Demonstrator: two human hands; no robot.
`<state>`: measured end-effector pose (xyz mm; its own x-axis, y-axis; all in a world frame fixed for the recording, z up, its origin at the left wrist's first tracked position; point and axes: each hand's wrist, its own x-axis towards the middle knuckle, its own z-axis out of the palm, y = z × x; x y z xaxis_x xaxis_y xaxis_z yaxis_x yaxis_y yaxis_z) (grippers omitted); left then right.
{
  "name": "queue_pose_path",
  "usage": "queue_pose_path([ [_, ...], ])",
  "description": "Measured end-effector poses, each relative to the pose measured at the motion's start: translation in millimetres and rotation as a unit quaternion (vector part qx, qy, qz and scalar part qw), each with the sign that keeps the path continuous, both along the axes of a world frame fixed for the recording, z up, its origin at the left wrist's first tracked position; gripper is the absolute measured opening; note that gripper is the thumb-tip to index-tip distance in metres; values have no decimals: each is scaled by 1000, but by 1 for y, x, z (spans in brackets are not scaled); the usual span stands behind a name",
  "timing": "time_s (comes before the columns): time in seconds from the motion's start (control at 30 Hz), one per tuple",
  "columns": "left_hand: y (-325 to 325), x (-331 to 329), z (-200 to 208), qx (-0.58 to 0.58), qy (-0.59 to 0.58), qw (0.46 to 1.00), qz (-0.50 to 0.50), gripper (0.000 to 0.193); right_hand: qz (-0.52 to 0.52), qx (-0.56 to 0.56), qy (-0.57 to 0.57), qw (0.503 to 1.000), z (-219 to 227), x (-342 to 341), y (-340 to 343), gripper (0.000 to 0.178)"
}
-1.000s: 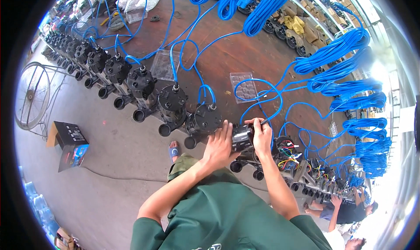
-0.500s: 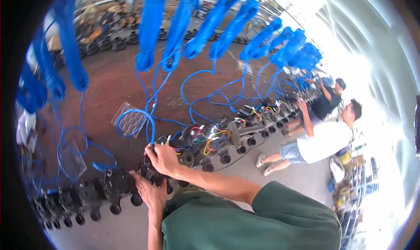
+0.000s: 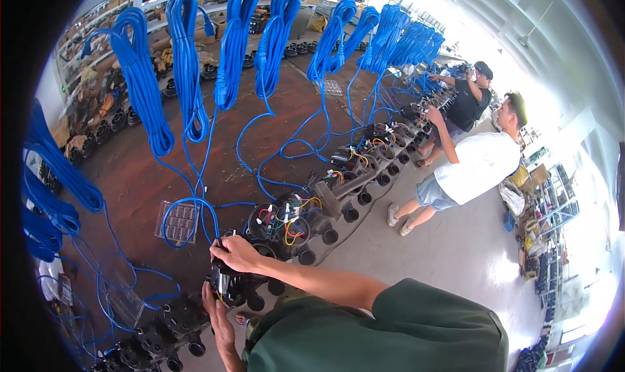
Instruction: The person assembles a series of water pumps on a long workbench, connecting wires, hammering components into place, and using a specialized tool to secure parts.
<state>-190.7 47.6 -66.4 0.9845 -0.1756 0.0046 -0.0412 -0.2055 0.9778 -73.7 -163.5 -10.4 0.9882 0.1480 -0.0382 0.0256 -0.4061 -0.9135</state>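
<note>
My right hand (image 3: 237, 253) is closed on a dark part where a blue cable (image 3: 209, 206) runs down into the fingers. Just below it, a glossy black housing (image 3: 228, 285) stands in the row at the table edge, with a bit of yellow wire low on its side. The fingers of my left hand (image 3: 220, 316) press against the near left side of this housing. My right hand covers the spot where cable and housing meet. To the right lies an open round housing (image 3: 286, 227) with red, yellow, green and white-tipped wires.
Coiled blue cables (image 3: 237, 46) hang in a row above the brown table (image 3: 130, 196). A clear plastic tray (image 3: 177, 222) lies behind the cable loop. More black housings (image 3: 156, 339) line the edge at left. Two people (image 3: 478, 163) stand along the table at right, near crowded shelves (image 3: 553, 209).
The view has shifted, so the coils and both people appear elsewhere. My hands remain at the same housing, which now shows a glossy side between them.
</note>
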Motion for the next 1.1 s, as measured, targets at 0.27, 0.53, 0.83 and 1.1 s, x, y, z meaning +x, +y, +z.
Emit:
queue_pose_path([
  [0.27, 12, 13, -41, -68, 61, 996, 19, 61, 22, 94, 15, 995, -5, 14, -1, 33],
  [0.53, -13, 28, -2, -59, 56, 997, 19, 78, 29, 80, 11, 996, 3, 13, 7, 32],
  [0.83, -16, 23, -32, 8, -75, 992, 101, 69, 28, 134, 28, 990, -3, 12, 18, 34],
  [1.1, -28, 29, -21, 57, -86, 984, 145, 58, 18, 89, 21, 996, 17, 6, 13, 33],
])
